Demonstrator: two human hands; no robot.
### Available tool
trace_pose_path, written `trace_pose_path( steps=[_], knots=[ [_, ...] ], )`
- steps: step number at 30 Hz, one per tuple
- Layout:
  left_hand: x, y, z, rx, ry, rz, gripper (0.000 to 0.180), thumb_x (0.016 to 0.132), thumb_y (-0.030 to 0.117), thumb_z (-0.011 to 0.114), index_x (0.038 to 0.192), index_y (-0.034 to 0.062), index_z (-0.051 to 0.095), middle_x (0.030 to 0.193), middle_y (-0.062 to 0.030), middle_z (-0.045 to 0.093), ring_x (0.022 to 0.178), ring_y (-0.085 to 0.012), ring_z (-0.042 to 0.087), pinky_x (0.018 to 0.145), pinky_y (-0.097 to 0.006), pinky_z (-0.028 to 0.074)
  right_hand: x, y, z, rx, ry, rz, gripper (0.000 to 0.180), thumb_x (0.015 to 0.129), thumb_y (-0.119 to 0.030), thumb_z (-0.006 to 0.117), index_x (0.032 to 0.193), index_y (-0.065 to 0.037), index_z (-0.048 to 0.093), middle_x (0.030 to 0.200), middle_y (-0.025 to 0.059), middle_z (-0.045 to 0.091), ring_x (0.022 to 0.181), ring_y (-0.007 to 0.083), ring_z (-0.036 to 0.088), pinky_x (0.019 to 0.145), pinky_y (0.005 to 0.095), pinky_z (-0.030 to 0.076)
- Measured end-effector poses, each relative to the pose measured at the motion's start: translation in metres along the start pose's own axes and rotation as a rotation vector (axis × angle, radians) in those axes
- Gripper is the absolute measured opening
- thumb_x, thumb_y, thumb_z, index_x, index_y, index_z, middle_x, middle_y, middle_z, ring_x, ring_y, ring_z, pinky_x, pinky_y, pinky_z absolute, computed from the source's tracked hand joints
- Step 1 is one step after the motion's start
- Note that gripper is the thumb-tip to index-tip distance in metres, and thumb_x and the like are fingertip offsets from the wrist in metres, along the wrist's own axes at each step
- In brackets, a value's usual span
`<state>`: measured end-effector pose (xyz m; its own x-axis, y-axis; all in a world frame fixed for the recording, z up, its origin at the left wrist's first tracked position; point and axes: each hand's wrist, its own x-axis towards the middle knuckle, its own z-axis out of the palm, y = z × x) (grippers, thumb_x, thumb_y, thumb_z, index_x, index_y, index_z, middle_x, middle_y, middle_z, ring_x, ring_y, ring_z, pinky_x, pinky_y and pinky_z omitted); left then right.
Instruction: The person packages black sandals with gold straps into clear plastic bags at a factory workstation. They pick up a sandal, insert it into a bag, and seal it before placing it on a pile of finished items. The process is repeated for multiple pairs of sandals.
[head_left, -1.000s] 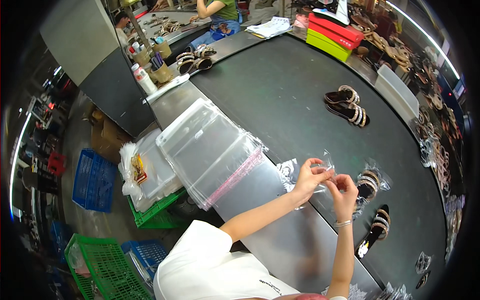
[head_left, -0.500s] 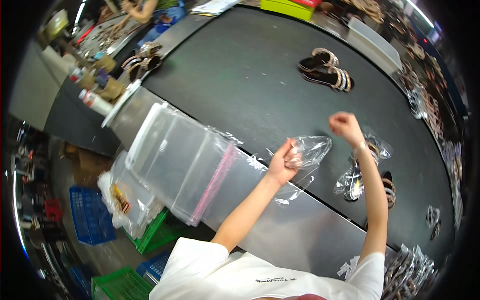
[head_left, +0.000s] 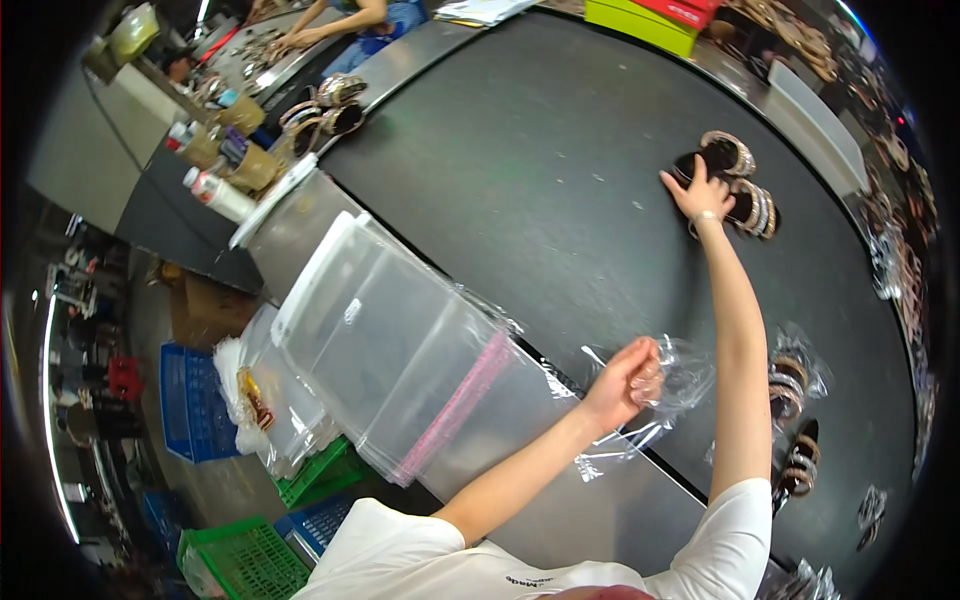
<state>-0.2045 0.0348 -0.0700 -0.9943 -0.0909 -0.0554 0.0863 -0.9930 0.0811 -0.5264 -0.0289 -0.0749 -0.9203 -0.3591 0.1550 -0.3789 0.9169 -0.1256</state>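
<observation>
A crumpled clear plastic bag (head_left: 688,378) is in my left hand (head_left: 626,386), whose fingers are closed on it above the belt's near edge. Farther right, my right hand (head_left: 704,190) reaches onto a pair of black sandals with beaded straps (head_left: 757,208). Its thumb and fingers are spread over the soles, and I cannot see a grip round them. Left of my left hand lies a stack of flat clear plastic bags (head_left: 385,335) with a pink strip along one end.
Bagged sandals (head_left: 790,385) and a loose sandal (head_left: 800,465) lie right of my right forearm on the dark belt (head_left: 500,170). More sandals (head_left: 325,115) stand far left. A lime-green box (head_left: 640,25) is at the back; a white tray (head_left: 815,125) edges the far right. Another person's arm (head_left: 340,28) shows far left.
My right hand has moved away from me onto the pair of sandals, its fingers opening out. My left hand still holds the plastic bag. The whole view has shifted.
</observation>
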Motion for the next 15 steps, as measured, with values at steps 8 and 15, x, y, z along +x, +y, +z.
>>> trace_pose_path(
  steps=[8, 15],
  knots=[
    [0.002, 0.004, 0.001, -0.063, 0.032, 0.025, 0.019, 0.098, 0.025, 0.043, 0.089, 0.0087, 0.047, 0.060, 0.0025, 0.034, 0.051, -0.0065, 0.033, 0.045, -0.020, 0.028, -0.040, 0.046, 0.009, 0.116, 0.151, -0.297, 0.069, 0.081, -0.046, 0.060, 0.140, -0.023, 0.034, 0.126, 0.0203, 0.046, 0.122, 0.0349, 0.039, 0.103, 0.0546, 0.023],
    [0.003, 0.011, -0.002, -0.049, -0.034, 0.083, 0.020, 0.097, 0.026, 0.044, 0.088, 0.0091, 0.049, 0.059, 0.0029, 0.035, 0.050, -0.0071, 0.034, 0.046, -0.021, 0.030, -0.193, 0.097, -0.042, 0.274, -0.030, -0.577, 0.084, 0.068, -0.023, 0.072, 0.141, -0.016, 0.032, 0.134, 0.0233, 0.036, 0.129, 0.0378, 0.030, 0.110, 0.0506, 0.014]
  ],
)
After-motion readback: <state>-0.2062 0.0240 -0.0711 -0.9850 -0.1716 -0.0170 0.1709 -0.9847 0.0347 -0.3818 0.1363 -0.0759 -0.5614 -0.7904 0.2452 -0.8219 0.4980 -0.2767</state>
